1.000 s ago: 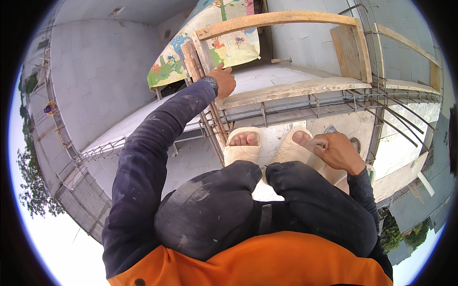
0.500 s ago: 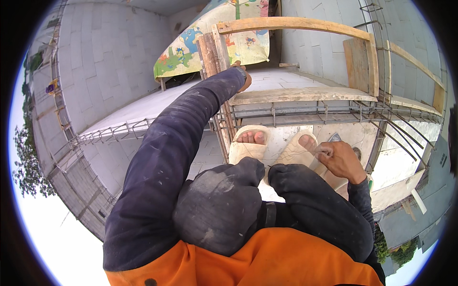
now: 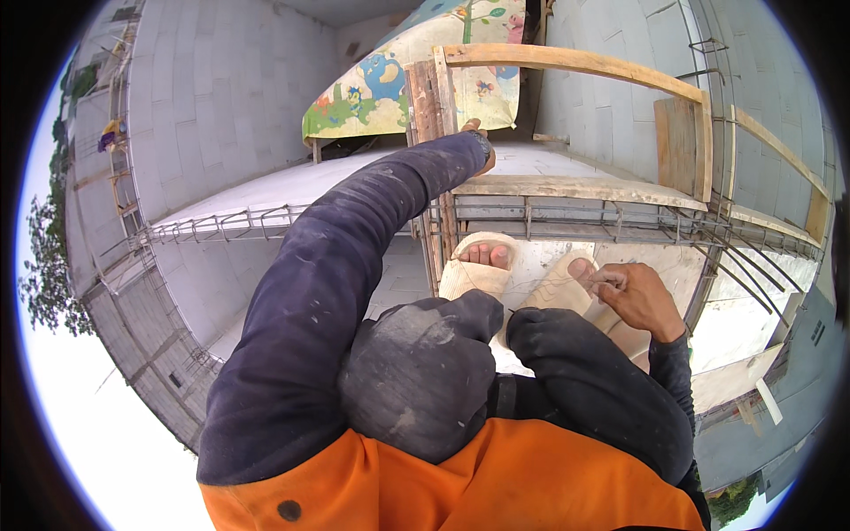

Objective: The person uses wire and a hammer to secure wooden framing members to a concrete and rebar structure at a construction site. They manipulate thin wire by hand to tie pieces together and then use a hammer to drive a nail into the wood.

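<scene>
Pale timber, weathered: an upright wooden post (image 3: 431, 97) stands at the head of a rebar cage (image 3: 440, 232), just in front of a painted panel (image 3: 398, 75) with cartoon animals. The left hand (image 3: 479, 142), on a dark blue sleeve (image 3: 336, 265) stretched far forward, rests against the post's right side; its fingers are mostly hidden behind the wrist, so how far the grip is closed cannot be told.

The right hand (image 3: 639, 299) sits low beside the right sandal (image 3: 567, 288), fingertips pinched together on a thin strand of wire (image 3: 611, 283); the strand is too fine to trace further. Grip here is closed to a pinch.

Both feet wear beige sandals, the left sandal (image 3: 474, 270) just beside the cage's vertical bars, standing on a pale concrete surface (image 3: 531, 257).

Also present: a horizontal plank (image 3: 575, 188) lying across the wall top, a curved timber rail (image 3: 575, 62) above it, grey block walls (image 3: 221, 106) on the left, dark trousers (image 3: 425, 372) and an orange garment (image 3: 443, 487) at the lower edge.
</scene>
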Demonstrator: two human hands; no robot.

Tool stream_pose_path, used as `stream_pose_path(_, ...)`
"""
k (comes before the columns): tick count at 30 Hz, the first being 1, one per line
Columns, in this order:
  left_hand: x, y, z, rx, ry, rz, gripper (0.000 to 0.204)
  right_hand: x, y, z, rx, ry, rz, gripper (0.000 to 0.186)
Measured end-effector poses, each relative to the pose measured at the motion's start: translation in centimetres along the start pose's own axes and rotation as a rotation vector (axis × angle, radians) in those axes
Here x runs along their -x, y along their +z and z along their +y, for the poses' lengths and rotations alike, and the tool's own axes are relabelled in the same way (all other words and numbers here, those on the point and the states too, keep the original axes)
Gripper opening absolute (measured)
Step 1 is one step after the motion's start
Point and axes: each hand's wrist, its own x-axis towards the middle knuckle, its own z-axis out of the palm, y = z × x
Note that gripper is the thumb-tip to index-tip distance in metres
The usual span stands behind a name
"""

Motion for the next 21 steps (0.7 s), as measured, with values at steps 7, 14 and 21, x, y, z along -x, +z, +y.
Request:
stream_pose_path(7, 2.7, -2.3, 0.9, 0.006, 0.033, 0.056, 0.028, 0.7, 0.3, 0.4, 0.013, 0.009, 0.008, 0.022)
stream_pose_path(14, 2.0, -0.9, 0.9, -0.009, 0.02, 0.114, 0.026, 0.7, 0.1, -0.4, 0.065, 0.003, 0.012, 0.022)
stream_pose_path(21, 3.1, -1.8, 1.0, -0.02, 0.041, 0.079, 0.026, 0.8, 0.2, 0.1, 0.073, 0.054, -0.018, 0.022)
